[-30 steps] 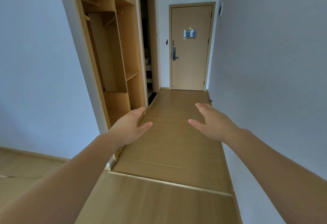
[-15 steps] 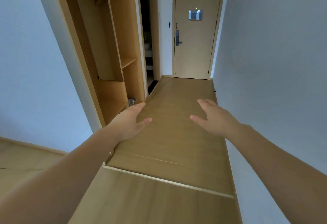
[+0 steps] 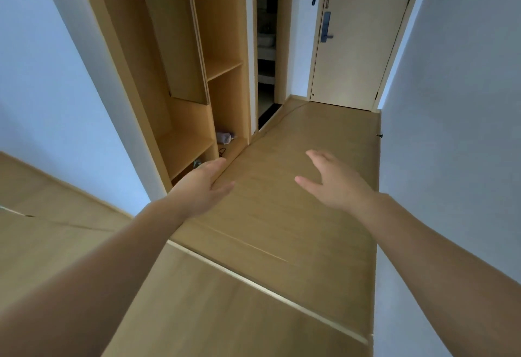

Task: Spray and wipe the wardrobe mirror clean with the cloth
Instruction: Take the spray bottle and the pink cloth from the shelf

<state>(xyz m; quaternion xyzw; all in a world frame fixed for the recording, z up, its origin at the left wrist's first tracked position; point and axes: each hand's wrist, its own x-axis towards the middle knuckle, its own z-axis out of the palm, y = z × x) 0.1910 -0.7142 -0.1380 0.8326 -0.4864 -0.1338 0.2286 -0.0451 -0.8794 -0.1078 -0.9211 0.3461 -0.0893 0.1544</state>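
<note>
Left hand (image 3: 201, 189): reaching forward, fingers straight, holding nothing.
Right hand (image 3: 337, 183): hovering, fingers relaxed, holding nothing.
Wardrobe (image 3: 225, 46): standing open, left.

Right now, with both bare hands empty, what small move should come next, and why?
Probably step closer and lower the left hand toward the small pale purplish item on the bottom shelf of the open light-wood wardrobe. That hand and the right hand are open and empty, with no spray or cloth held. What the item is, I cannot tell.
</note>
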